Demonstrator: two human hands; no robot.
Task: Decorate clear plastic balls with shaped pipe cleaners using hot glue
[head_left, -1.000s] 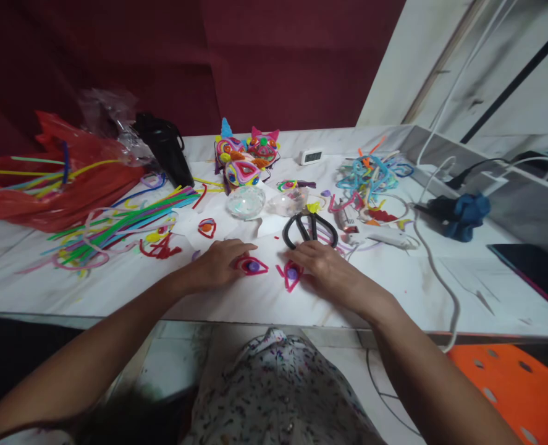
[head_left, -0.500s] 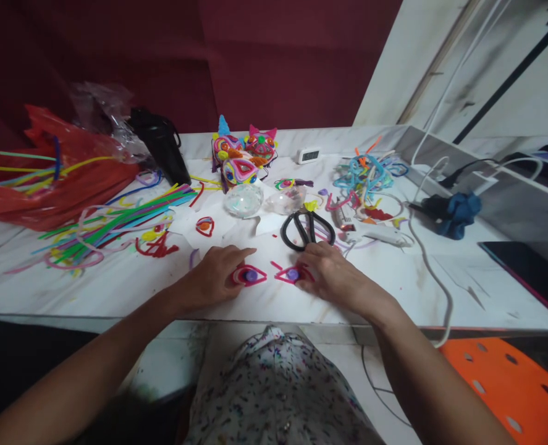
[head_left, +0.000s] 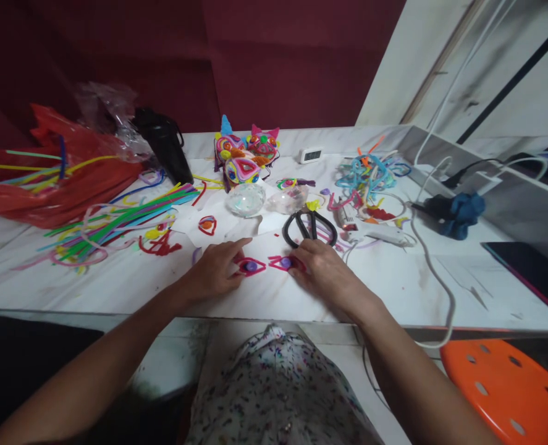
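Observation:
Two pink pipe-cleaner eye shapes with purple centres lie side by side near the table's front edge, their pointed ends facing each other. My left hand [head_left: 220,267] has its thumb and fingers at the outer end of the left eye shape [head_left: 251,266], the index finger stretched out above it. The right eye shape [head_left: 285,263] is pinched at its outer end by my right hand [head_left: 317,267]. Black-handled scissors [head_left: 309,228] lie just beyond my right hand. A red eye shape with an orange centre [head_left: 207,225] rests on white paper further left.
Pipe cleaners [head_left: 125,222] and a red bag [head_left: 88,185] lie left, near a black bottle [head_left: 165,145]. Colourful masks [head_left: 241,170] stand at the back. A glue gun [head_left: 385,233], a white cable [head_left: 434,272] and tangled pipe cleaners [head_left: 366,173] are right.
Both hands have moved slightly away from the table's front edge. The right eye shape has shifted a little up and left with my right hand, and its loose strip now lies closer along it.

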